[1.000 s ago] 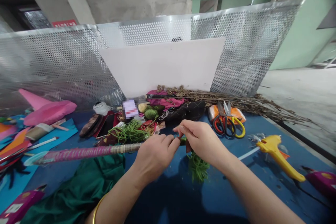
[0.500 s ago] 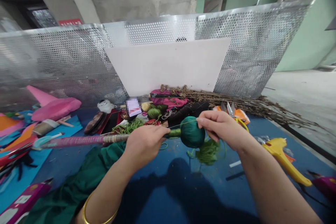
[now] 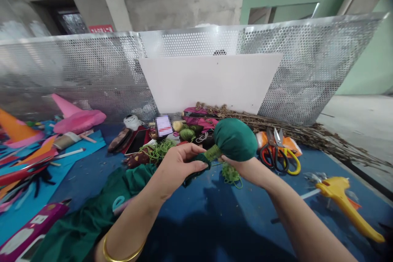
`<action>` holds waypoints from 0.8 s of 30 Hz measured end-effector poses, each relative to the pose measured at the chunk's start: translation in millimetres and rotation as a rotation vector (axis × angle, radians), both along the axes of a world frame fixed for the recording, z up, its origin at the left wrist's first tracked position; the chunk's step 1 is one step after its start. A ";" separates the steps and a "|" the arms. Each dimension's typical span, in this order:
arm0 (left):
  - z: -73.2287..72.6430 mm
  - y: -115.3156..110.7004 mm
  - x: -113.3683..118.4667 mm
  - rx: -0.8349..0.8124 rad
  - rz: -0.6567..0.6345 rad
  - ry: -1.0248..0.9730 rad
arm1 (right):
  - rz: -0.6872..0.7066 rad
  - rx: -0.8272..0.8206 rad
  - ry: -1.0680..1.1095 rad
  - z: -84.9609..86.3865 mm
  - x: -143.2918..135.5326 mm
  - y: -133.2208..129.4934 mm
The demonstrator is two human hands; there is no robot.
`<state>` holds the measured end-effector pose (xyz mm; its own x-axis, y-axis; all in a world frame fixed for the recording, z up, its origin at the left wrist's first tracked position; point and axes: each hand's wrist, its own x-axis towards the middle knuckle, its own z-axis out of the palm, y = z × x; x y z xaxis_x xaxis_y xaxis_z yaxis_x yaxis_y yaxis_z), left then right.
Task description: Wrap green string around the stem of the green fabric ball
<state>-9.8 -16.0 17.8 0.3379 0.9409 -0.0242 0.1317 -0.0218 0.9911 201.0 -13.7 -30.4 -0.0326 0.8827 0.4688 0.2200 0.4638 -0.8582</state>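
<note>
A stick's head is covered in dark green cloth, forming a round ball [image 3: 236, 139]. Green yarn [image 3: 213, 153] is wound in a band round the neck below it. My left hand [image 3: 176, 168] is closed on the cloth-covered neck, its thumb and fingers just left of the yarn. Under the ball is my right hand [image 3: 245, 170], close against the neck; most of its fingers are hidden, so I cannot see what they hold. A loose bundle of green yarn [image 3: 231, 175] lies below, between the hands. Dark green cloth [image 3: 92, 204] trails along my left forearm.
Scissors [image 3: 278, 151] and a yellow glue gun [image 3: 340, 198] lie at the right. Dry twigs [image 3: 294, 141], tangled yarn [image 3: 161, 149] and a phone [image 3: 137, 142] line the back. Pink felt [image 3: 80, 118] and a purple tool [image 3: 35, 225] sit at the left on the blue table [image 3: 196, 221].
The ball has tilted up and nearer, and the stick's long end has swung down under my left arm. My right hand went from pinching a strand beside the ball to beneath it.
</note>
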 end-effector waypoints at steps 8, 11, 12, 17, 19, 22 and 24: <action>-5.6 5.1 1.0 -0.077 0.006 -0.178 | 0.197 -0.218 -0.073 2.9 -34.4 -21.7; -6.9 9.8 -2.4 -0.073 0.031 -0.205 | 0.035 -0.052 -0.201 7.6 -35.1 -27.7; -6.9 11.1 -3.2 -0.074 0.029 -0.211 | -0.005 0.034 -0.195 8.8 -36.2 -30.7; -7.6 13.3 -2.7 -0.072 0.037 -0.179 | 0.001 0.216 0.029 3.6 -49.6 -45.6; -9.7 13.2 -0.9 -0.068 0.051 -0.149 | 0.047 0.186 0.142 -1.2 -53.4 -47.0; -13.3 13.5 1.6 -0.056 0.040 -0.101 | 0.000 0.176 0.245 -4.1 -53.8 -45.6; -15.2 14.0 2.6 -0.036 0.035 -0.088 | -0.060 0.229 0.192 -3.2 -52.9 -44.6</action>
<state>-7.2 -2.0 2.6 0.3072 0.9512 -0.0297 0.0438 0.0170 0.9989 148.0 -58.3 -33.6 0.1247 0.7510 0.6484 0.0962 0.6413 -0.7612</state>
